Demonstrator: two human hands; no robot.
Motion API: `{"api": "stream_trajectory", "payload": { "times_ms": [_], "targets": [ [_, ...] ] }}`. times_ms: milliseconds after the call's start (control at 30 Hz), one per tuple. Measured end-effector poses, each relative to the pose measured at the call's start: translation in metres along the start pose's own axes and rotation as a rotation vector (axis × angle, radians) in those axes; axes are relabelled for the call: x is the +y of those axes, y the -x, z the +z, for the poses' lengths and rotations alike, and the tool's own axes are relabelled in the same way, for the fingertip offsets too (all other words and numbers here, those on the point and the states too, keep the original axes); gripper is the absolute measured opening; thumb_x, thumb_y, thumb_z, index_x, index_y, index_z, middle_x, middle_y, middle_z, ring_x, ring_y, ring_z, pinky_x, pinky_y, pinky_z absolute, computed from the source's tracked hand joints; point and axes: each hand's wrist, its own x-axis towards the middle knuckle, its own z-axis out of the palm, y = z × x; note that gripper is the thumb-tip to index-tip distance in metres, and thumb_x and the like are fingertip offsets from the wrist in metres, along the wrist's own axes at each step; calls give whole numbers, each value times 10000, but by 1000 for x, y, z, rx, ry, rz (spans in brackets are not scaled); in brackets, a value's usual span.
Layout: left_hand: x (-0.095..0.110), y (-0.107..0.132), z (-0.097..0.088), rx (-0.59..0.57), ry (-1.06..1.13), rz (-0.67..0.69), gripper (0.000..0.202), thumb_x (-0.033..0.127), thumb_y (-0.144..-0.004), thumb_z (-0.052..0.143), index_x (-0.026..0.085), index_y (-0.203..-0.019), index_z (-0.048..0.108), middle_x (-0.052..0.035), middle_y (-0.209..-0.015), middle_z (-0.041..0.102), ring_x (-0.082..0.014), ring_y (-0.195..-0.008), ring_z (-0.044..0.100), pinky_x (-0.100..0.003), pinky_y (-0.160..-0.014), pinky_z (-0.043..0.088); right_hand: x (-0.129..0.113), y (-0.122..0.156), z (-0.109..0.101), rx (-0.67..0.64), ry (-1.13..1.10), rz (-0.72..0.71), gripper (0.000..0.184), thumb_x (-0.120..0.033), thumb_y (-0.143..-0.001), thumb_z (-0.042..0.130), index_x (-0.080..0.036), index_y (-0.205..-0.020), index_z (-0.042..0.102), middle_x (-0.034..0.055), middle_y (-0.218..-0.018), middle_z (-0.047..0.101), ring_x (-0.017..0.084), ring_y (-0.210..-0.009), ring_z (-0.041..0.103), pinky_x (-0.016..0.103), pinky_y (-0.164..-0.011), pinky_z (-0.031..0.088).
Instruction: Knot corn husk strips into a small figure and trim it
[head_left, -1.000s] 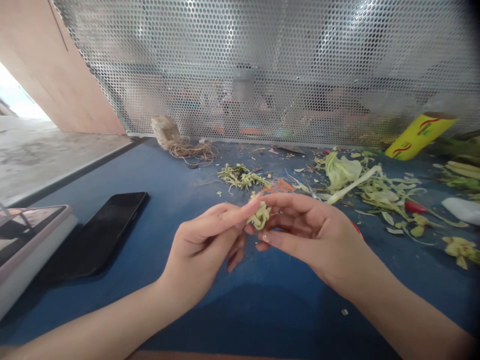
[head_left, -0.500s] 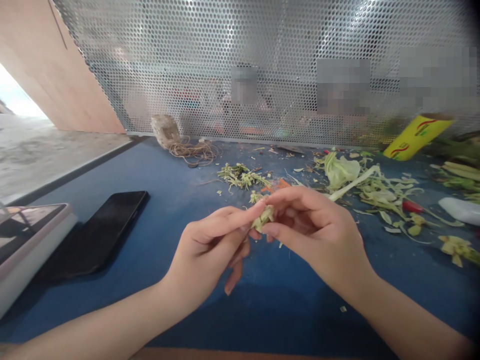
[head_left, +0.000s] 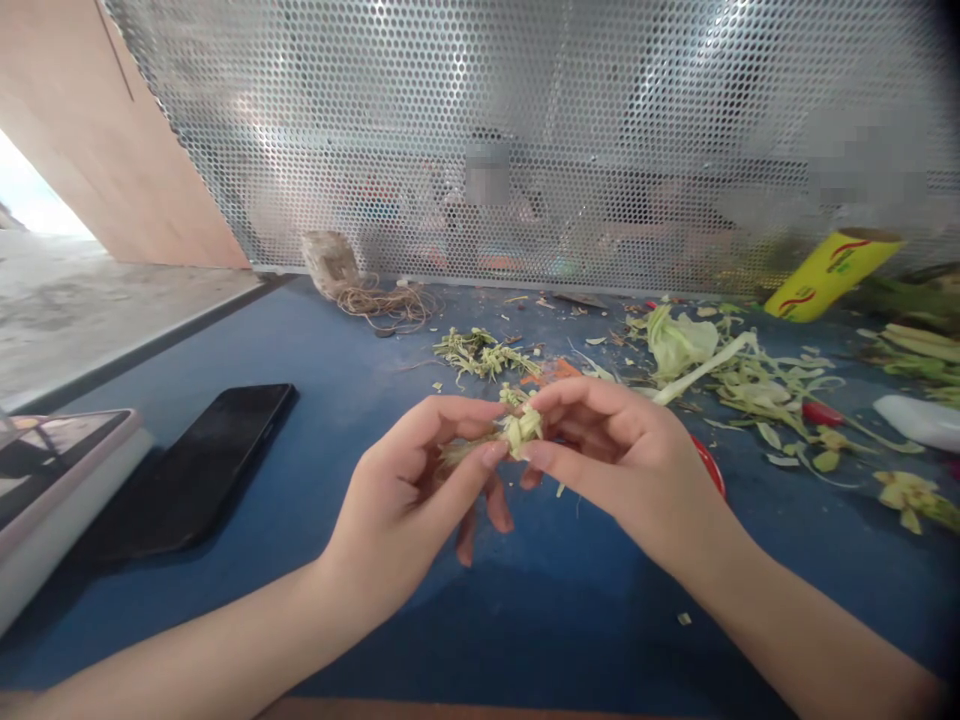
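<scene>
Both hands meet over the blue table (head_left: 570,620), pinching a small pale-green braided piece of plant strips (head_left: 520,432) between thumbs and fingers. My left hand (head_left: 420,480) is closed on its left side, where thin fibrous ends trail back among the fingers. My right hand (head_left: 630,450) is closed on the right side, its thumb and forefinger at the knot-like front. Just beyond lies a small heap of similar green pieces (head_left: 486,353), with an orange scrap (head_left: 553,371) near it. Behind my right hand, a red rim (head_left: 710,468) shows in part.
To the left lie a black phone (head_left: 202,470) and a white-edged case (head_left: 67,490). At the back are a jar (head_left: 328,262) and tangled twine (head_left: 390,303). Leaf scraps (head_left: 757,385), a yellow tube (head_left: 832,272) and a white object (head_left: 919,420) lie right, before a perforated metal screen (head_left: 420,100).
My left forefinger has drawn back from the top of the braided piece, so more of it shows. My right hand has shifted slightly, uncovering the red rim.
</scene>
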Motion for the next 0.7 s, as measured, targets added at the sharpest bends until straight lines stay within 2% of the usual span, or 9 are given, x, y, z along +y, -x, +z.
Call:
{"api": "stream_trajectory", "payload": {
  "times_ms": [133, 233, 467, 700],
  "targets": [
    [-3, 2, -5, -43, -148, 103, 334, 155, -829, 475, 251, -1148, 488, -2, -727, 570, -84, -469, 555, -142, -332, 438, 0, 0, 0, -16, -21, 10, 182, -116, -652, 664, -211, -774, 568, -45, -681, 605, 88, -568, 609, 210, -569, 551],
    [-4, 2, -10, -92, -258, 164, 322, 152, -827, 474, 276, -1110, 566, -9, -698, 576, -71, -466, 518, -129, -345, 414, 0, 2, -1, -35, -23, 14, 187, -130, -651, 668, -213, -784, 567, -36, -703, 613, 101, -582, 615, 235, -585, 557],
    [-3, 4, -5, -35, -166, 97, 293, 189, -843, 453, 244, -1120, 530, 13, -596, 529, -87, -443, 519, -130, -304, 401, -2, 3, -1, -37, -14, -4, 298, -163, -658, 676, -222, -884, 491, -17, -755, 629, 129, -685, 643, 258, -657, 557],
    [-2, 3, -5, -64, -107, 67, 295, 197, -841, 461, 245, -1128, 512, 12, -577, 533, -99, -453, 533, -129, -298, 415, 1, 6, 0, -18, 63, -120, 334, -121, -675, 658, -241, -828, 386, -29, -790, 616, 131, -739, 637, 265, -698, 541]
  ]
}}
